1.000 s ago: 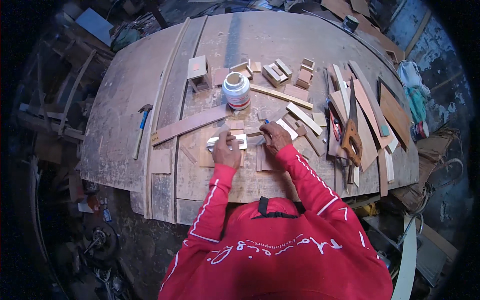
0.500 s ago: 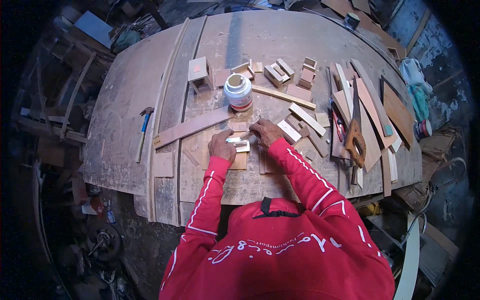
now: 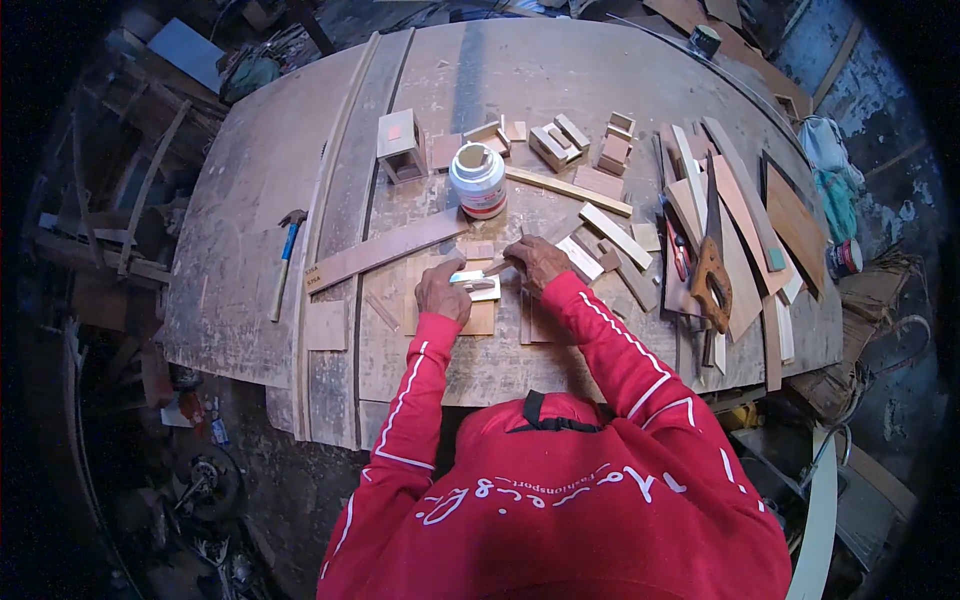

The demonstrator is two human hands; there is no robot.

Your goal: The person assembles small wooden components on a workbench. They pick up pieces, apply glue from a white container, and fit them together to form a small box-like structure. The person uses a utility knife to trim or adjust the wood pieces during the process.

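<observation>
My left hand (image 3: pixel 441 291) is closed on the left end of a small pale wooden block (image 3: pixel 484 293), which has a white, glue-like smear on top. My right hand (image 3: pixel 540 263) pinches a thin wooden strip (image 3: pixel 497 267), its tip pointing left just above the block. Under and around the block lie flat light-brown wood pieces (image 3: pixel 480 320). Just beyond my hands stands a white wide-mouthed jar (image 3: pixel 478 190), lidless, with a pale stick or brush end showing in its mouth.
A long board (image 3: pixel 390 253) lies left of the jar, and a hammer (image 3: pixel 289 262) farther left. Small wooden box shapes (image 3: pixel 402 150) stand at the back. To the right are a handsaw (image 3: pixel 711 280), red-handled pliers (image 3: pixel 681 262) and stacked wood strips (image 3: pixel 745 200).
My right hand has shifted slightly right, and the thin strip with it. My left hand and the block stay almost in place.
</observation>
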